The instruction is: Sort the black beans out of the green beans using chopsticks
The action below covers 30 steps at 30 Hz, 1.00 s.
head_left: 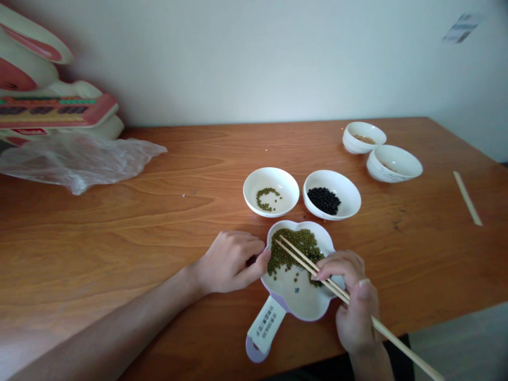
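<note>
A white and lilac flower-shaped dish [305, 307] with a short labelled handle lies on the table, holding many green mung beans [296, 248]. My left hand [234, 262] is closed at the dish's left rim, its thumb and curled fingers pinching the edge. In my right hand [355, 296] is a pair of wooden chopsticks [305, 264], their tips slightly apart among the beans. Behind the dish, a white bowl [291, 196] has some green beans [266, 198] in its bottom. Beside it stands a second bowl [351, 198] with black beans [324, 200].
Two more white bowls, one [363, 129] with tan contents and another [408, 163], stand at the back right. A chopstick wrapper-like strip [467, 198] lies at the right. Clear plastic [87, 159] and a rabbit-shaped object [59, 106] occupy the left, against the wall [222, 58].
</note>
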{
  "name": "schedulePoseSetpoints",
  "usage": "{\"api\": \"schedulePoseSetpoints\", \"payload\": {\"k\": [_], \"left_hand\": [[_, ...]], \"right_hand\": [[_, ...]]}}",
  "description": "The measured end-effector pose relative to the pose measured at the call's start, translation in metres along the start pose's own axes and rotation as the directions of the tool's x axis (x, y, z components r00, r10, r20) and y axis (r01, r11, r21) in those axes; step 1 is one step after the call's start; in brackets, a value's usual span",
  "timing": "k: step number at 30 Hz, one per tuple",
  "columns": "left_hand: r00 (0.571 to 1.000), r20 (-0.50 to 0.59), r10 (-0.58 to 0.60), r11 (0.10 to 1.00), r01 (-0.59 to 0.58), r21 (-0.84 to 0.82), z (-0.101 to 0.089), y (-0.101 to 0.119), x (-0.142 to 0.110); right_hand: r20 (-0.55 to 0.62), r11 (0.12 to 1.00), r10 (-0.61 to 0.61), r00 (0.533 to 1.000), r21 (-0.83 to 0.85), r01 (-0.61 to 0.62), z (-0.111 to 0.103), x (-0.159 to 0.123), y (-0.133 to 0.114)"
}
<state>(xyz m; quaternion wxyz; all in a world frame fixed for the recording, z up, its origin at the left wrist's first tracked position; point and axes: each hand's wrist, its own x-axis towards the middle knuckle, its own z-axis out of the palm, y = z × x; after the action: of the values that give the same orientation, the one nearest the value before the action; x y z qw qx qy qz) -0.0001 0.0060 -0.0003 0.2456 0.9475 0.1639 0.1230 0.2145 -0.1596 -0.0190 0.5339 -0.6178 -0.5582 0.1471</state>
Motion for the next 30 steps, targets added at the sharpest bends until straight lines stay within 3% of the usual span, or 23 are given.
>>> {"api": "schedulePoseSetpoints", "payload": {"k": [30], "left_hand": [[1.000,0.002,0.000,1.000,0.000,0.011,-0.0004,-0.0008,0.0012]], "right_hand": [[-0.083,0.999,-0.030,0.996,0.011,0.031,0.0005,0.0010,-0.0029]]}}
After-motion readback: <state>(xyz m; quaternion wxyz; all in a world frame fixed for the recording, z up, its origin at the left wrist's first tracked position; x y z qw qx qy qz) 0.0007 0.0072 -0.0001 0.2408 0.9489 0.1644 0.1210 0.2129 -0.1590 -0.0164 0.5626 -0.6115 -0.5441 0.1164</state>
